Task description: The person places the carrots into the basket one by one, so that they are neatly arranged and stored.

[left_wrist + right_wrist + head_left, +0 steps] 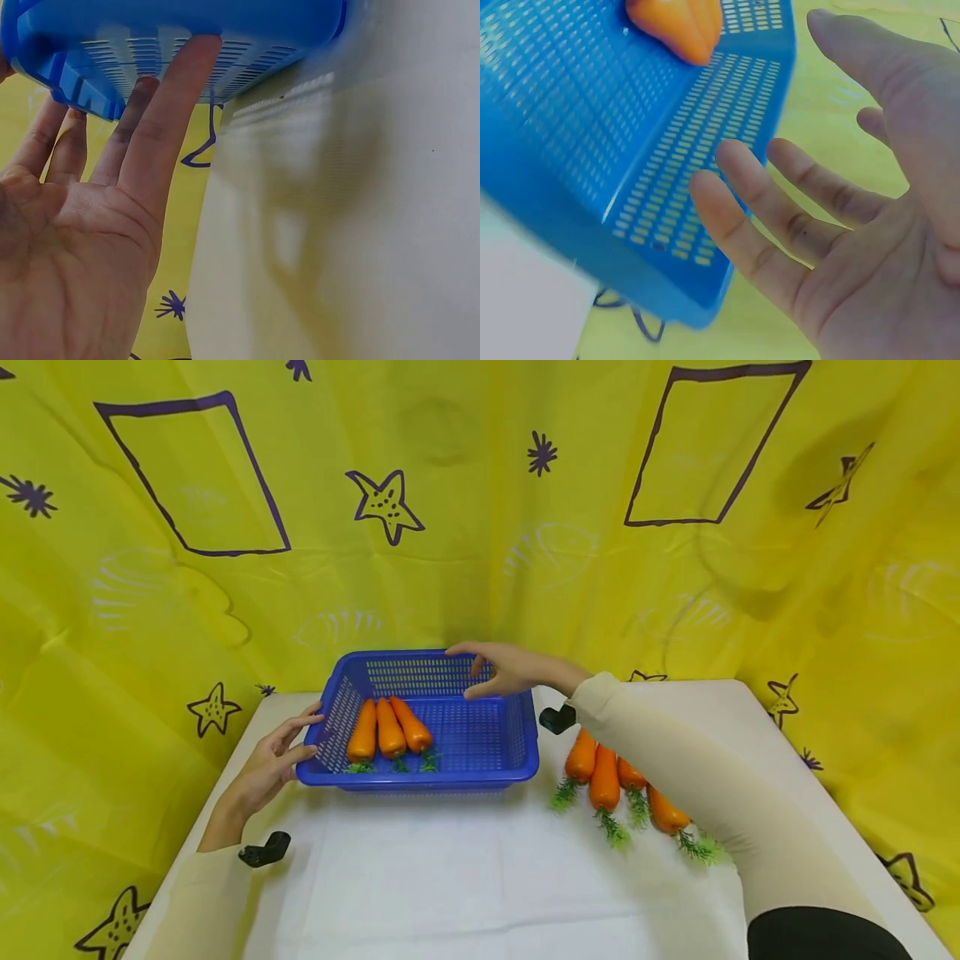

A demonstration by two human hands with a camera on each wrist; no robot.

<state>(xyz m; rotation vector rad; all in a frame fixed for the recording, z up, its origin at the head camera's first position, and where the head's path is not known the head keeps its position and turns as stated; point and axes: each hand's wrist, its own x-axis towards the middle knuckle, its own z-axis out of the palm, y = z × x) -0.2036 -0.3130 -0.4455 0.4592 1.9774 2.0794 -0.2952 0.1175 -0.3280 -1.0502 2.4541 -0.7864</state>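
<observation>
A blue perforated plastic basket (420,777) stands on the table, with three orange carrots (391,728) lying side by side at its left, green tops toward me. At the basket's left side is my left hand (268,764), its fairly straight fingers touching the outer wall and rim; the left wrist view shows the palm (75,262) facing the basket. Over the back right of the basket hovers my right hand (510,668), fingers spread and holding nothing. Several more carrots (604,781) lie on the table to the right, partly hidden by the right sleeve.
A white cloth (420,877) covers the table. Yellow curtain (465,585) with purple starfish drawings hangs close behind the basket and along both sides. Dark wrist devices (558,719) sit at both cuffs.
</observation>
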